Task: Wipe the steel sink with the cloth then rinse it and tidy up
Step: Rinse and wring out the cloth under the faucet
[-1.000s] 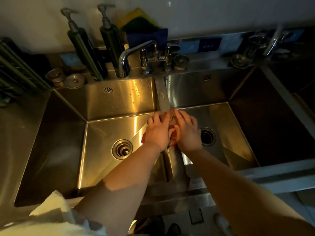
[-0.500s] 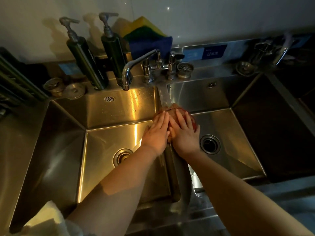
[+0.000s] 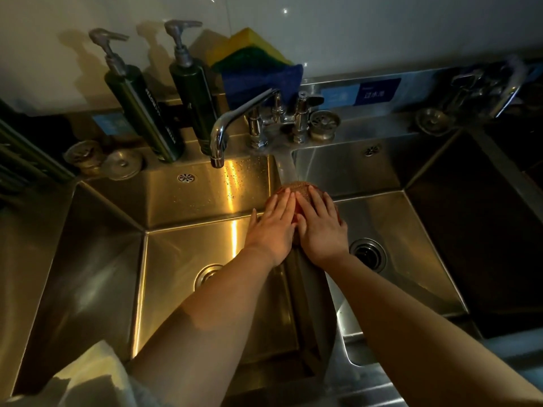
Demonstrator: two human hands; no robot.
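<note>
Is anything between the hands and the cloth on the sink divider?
Nothing visible. The left hand and right hand both lie flat directly on the reddish cloth, which sits on the divider between the basins.

Left hand (image 3: pixel 271 227) and right hand (image 3: pixel 321 229) lie flat, side by side, on the cloth (image 3: pixel 298 188) (reddish-brown) atop the divider (image 3: pixel 286 168) between two steel basins.

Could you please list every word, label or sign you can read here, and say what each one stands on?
"过水池": white characters on the dark blue sign on the sink's steel backsplash, right of the tap.
Pale blue label beside it: too blurred to read.
Left pump bottle: vertical white lettering, too small to read.
Pale label behind the bottles: unreadable.
</note>
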